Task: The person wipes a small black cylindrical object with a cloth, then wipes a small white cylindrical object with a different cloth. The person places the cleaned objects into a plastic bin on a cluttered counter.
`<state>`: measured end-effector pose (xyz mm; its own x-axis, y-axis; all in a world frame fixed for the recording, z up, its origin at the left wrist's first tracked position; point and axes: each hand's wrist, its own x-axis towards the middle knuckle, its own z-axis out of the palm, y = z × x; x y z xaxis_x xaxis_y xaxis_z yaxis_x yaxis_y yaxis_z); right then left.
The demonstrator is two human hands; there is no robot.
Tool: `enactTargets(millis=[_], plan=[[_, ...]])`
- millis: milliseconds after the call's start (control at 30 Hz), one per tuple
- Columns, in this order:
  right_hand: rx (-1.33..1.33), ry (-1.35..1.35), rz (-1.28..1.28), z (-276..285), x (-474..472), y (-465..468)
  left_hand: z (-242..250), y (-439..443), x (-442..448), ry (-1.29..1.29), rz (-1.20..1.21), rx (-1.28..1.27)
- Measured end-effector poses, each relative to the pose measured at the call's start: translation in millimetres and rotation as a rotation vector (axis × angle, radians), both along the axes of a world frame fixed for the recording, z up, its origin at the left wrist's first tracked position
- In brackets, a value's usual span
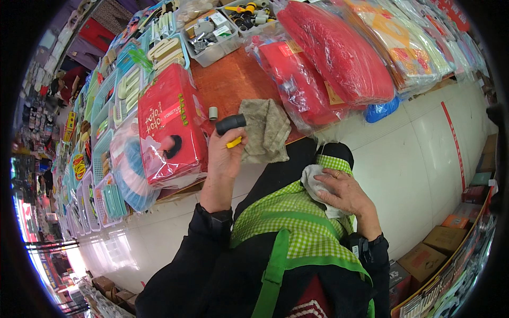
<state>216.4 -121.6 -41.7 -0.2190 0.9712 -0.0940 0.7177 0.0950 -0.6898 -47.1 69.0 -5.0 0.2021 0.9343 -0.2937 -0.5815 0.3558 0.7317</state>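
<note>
My left hand, raised at the table's front edge, grips a black plastic pipe fitting with a yellow lever, which looks like a valve. Just behind it a short grey pipe piece stands on the brown tabletop. A folded beige-grey towel lies to its right and hangs over the edge. On my lap, over a green checked apron, my right hand rests with its fingers on a crumpled pale grey cloth, pressing or holding it.
A red plastic-wrapped package sits left of my left hand. Plastic-wrapped red textiles cover the right side. Behind are clear bins of metal parts and pipe fittings. Baskets of brushes line the left; cardboard boxes stand on the floor right.
</note>
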Motion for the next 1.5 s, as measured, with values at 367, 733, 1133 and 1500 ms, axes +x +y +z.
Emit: enactTargets(millis=[367,733,1133,1500], plan=[[-0.396,0.691,-0.041,-57,-26,9,-44,2,8,0.362,0.075,0.145],[-0.192,0.752,-0.476,-85,-23,15,-5,22,31,0.155,0.104,0.134],[-0.036,0.387,-0.378,-72,-20,22,-1,168,84,-0.355,0.1,-0.127],[0.186,0.276,-0.286,-79,-12,35,22,301,127,-0.114,0.022,-0.075]])
